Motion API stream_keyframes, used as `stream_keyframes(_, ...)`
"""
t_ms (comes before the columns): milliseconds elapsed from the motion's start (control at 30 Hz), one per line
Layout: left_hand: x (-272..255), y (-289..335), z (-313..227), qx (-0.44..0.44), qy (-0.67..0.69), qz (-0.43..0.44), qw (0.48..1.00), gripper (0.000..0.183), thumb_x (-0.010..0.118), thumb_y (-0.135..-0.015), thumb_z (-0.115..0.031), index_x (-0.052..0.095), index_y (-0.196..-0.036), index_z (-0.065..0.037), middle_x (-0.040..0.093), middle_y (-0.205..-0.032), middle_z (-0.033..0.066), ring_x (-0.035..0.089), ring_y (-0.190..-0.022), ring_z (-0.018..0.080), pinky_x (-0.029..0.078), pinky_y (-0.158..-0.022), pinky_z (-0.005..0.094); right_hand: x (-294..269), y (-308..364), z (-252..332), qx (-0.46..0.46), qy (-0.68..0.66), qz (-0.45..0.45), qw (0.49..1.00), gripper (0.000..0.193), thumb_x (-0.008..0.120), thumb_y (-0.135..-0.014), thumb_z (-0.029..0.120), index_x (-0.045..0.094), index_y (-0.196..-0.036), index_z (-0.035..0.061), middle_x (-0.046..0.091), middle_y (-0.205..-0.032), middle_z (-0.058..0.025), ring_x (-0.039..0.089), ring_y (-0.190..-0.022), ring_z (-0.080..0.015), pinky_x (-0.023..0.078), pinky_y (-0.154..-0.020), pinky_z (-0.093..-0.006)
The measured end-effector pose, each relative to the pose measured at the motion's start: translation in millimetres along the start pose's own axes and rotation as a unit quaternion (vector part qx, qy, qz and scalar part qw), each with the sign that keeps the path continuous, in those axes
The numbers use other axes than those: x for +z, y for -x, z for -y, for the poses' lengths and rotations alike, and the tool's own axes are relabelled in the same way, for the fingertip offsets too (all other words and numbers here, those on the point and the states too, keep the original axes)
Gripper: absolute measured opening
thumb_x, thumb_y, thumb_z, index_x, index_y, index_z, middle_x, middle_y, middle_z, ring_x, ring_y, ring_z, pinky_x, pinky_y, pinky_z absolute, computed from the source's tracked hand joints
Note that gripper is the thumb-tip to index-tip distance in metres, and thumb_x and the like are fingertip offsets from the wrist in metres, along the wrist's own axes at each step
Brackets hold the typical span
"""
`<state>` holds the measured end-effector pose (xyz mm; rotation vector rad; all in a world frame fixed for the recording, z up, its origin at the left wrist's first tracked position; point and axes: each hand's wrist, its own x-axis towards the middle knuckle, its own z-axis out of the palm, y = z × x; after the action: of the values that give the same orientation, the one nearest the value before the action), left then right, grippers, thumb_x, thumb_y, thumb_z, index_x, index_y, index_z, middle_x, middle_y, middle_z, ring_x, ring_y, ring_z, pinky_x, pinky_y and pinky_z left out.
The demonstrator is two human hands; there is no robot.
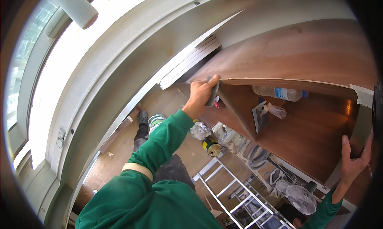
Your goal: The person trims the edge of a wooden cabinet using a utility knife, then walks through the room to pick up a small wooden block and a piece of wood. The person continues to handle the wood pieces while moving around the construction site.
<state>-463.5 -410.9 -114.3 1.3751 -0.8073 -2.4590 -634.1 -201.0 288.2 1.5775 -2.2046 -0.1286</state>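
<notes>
My left hand (199, 94) is closed around a flat dark grey pad (212, 92) that looks like sandpaper. It presses the pad against the front edge of a brown wooden cabinet (295, 49), near the top corner of a slanting divider (239, 109). Farther right, my right hand (354, 159) rests at the edge of an upright cabinet panel (361, 129), its thumb and fingers stretched apart. Inside the open compartment, a clear plastic bottle with a blue label (281, 93) lies on its side. Close to it are a flat grey plate (259, 117) and a crumpled clear plastic bag (276, 110).
Below stand a metal ladder (229, 185), a fan (301, 199), a dark green and yellow can (211, 146) and crumpled plastic (200, 130). A shoe (142, 117) shows on the floor. A bright window frame (66, 121) curves along the left; white strips (191, 61) lean behind the cabinet.
</notes>
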Motion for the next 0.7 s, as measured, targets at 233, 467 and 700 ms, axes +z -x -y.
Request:
stream_keyframes(233, -72, 4, 50, 0.036, 0.115, -0.023, 0.992, 0.037, 0.071, -0.088, -0.034, 0.066, -0.088, 0.002, 0.064, -0.072, 0.0039, 0.057, -0.055, 0.0108, 0.046, -0.048, 0.0274, -2, 17, -10, 0.043, 0.040, -0.023, 0.998, 0.058, 0.074, -0.084, 0.008, 0.048, -0.132, -0.0119, 0.057, -0.127, -0.0178, 0.055, -0.114, -0.0220, 0.040, -0.101, -0.0314)
stream_keyframes(467, -34, 19, 35, 0.299, -0.218, 0.082, 0.925, 0.050, 0.072, -0.087, -0.030, 0.058, -0.125, -0.001, 0.067, -0.107, 0.0153, 0.062, -0.103, 0.0194, 0.049, -0.096, 0.0370, -1, 17, -12, 0.063, -0.003, -0.039, 0.997, 0.061, 0.075, -0.082, 0.003, 0.046, -0.133, -0.0127, 0.057, -0.125, -0.0166, 0.056, -0.109, -0.0188, 0.046, -0.096, -0.0302)
stream_keyframes(700, -16, 11, 33, 0.324, -0.162, 0.122, 0.924, 0.067, 0.075, -0.084, -0.030, 0.047, -0.138, -0.003, 0.059, -0.127, 0.0212, 0.054, -0.122, 0.0277, 0.040, -0.106, 0.0434, -5, 26, -18, 0.111, 0.011, -0.018, 0.994, 0.056, 0.075, -0.083, 0.006, 0.049, -0.131, -0.0110, 0.056, -0.126, -0.0168, 0.056, -0.109, -0.0196, 0.044, -0.097, -0.0303)
